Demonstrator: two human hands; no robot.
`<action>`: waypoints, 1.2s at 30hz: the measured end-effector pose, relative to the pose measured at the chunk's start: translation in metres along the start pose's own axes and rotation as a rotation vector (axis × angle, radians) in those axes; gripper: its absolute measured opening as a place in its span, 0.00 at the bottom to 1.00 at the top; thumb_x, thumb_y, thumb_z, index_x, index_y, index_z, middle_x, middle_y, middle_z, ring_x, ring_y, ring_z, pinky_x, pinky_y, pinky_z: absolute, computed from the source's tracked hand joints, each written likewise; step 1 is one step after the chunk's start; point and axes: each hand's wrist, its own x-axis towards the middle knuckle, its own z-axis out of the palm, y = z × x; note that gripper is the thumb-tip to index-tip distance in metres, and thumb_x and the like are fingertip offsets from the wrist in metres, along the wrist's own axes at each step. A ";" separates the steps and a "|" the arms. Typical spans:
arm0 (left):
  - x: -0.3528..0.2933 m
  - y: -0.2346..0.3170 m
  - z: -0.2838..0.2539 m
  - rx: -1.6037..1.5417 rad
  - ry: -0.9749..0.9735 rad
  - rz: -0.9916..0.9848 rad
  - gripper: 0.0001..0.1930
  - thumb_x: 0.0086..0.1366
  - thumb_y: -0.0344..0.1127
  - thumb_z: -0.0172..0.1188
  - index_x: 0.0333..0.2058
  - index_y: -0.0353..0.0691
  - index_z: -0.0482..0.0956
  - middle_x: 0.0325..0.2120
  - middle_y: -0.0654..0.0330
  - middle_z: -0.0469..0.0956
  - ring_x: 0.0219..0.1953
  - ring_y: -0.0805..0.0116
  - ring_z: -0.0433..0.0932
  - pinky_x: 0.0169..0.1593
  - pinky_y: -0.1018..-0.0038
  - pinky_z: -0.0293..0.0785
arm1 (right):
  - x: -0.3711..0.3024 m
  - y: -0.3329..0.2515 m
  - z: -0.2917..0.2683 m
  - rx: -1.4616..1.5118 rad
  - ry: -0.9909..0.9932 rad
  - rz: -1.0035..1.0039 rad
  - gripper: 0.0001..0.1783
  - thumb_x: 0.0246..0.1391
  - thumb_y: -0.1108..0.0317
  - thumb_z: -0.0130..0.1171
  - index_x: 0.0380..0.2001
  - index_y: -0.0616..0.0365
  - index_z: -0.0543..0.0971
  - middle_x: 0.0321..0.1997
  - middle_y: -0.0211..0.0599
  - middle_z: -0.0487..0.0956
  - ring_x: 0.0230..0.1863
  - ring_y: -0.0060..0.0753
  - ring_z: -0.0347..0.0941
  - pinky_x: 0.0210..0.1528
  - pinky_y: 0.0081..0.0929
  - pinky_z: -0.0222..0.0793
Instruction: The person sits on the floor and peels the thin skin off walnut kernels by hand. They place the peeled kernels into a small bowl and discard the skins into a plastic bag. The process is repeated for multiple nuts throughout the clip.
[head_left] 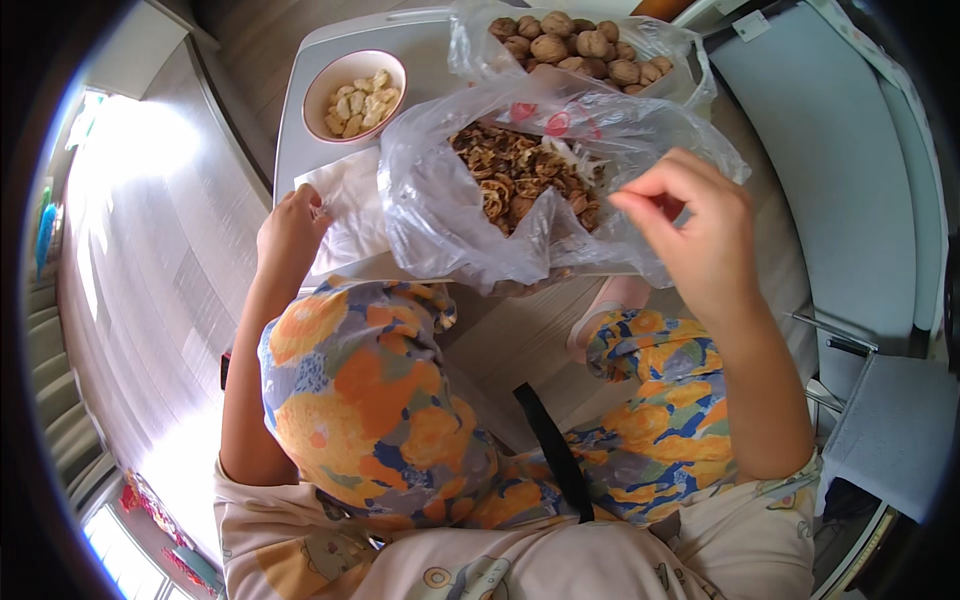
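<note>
My left hand [288, 235] rests at the left edge of a white paper sheet [345, 215], its fingers curled closed; whatever they hold, if anything, is hidden. Over the right side of an opened clear plastic bag [430, 215], my right hand [695, 225] is raised with thumb and forefinger pinched together. Nothing large shows in that pinch. Broken brown walnut shells [525, 175] and papery scraps fill the middle of the bag. Behind the paper stands a white bowl [312, 112] with a reddish rim, holding pale peeled walnut kernels [358, 104].
A second clear bag [470, 45] with several whole walnuts [550, 48] lies at the far right of the small grey table [300, 155]. My knees in patterned trousers [370, 400] sit against its near side. Grey-blue padded furniture [830, 150] stands to the right.
</note>
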 end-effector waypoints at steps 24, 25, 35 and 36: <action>-0.043 0.178 -0.116 -1.397 -0.021 0.460 0.16 0.58 0.38 0.51 0.39 0.31 0.69 0.29 0.59 0.74 0.30 0.74 0.75 0.39 0.78 0.73 | -0.117 0.071 0.198 -0.065 -1.094 0.263 0.08 0.36 0.73 0.55 0.26 0.56 0.74 0.27 0.39 0.75 0.32 0.42 0.72 0.34 0.32 0.67; -0.041 0.170 -0.116 -1.383 -0.007 0.455 0.16 0.58 0.38 0.51 0.39 0.31 0.69 0.29 0.59 0.74 0.30 0.74 0.74 0.39 0.78 0.73 | -0.116 0.081 0.213 0.015 -0.995 0.309 0.08 0.38 0.74 0.52 0.28 0.58 0.74 0.29 0.42 0.75 0.33 0.43 0.72 0.35 0.33 0.67; -0.033 0.113 -0.142 -1.198 0.048 0.330 0.15 0.58 0.37 0.52 0.38 0.32 0.70 0.28 0.60 0.73 0.30 0.75 0.74 0.39 0.78 0.73 | -0.125 0.075 0.334 0.108 -0.709 0.545 0.08 0.43 0.73 0.48 0.29 0.60 0.74 0.30 0.47 0.75 0.35 0.45 0.71 0.36 0.35 0.66; -0.031 0.110 -0.141 -1.189 0.045 0.319 0.14 0.58 0.37 0.52 0.38 0.32 0.70 0.28 0.60 0.73 0.30 0.75 0.74 0.39 0.78 0.72 | -0.127 0.079 0.333 0.088 -0.716 0.562 0.07 0.43 0.72 0.48 0.29 0.60 0.74 0.30 0.47 0.75 0.35 0.45 0.71 0.36 0.35 0.66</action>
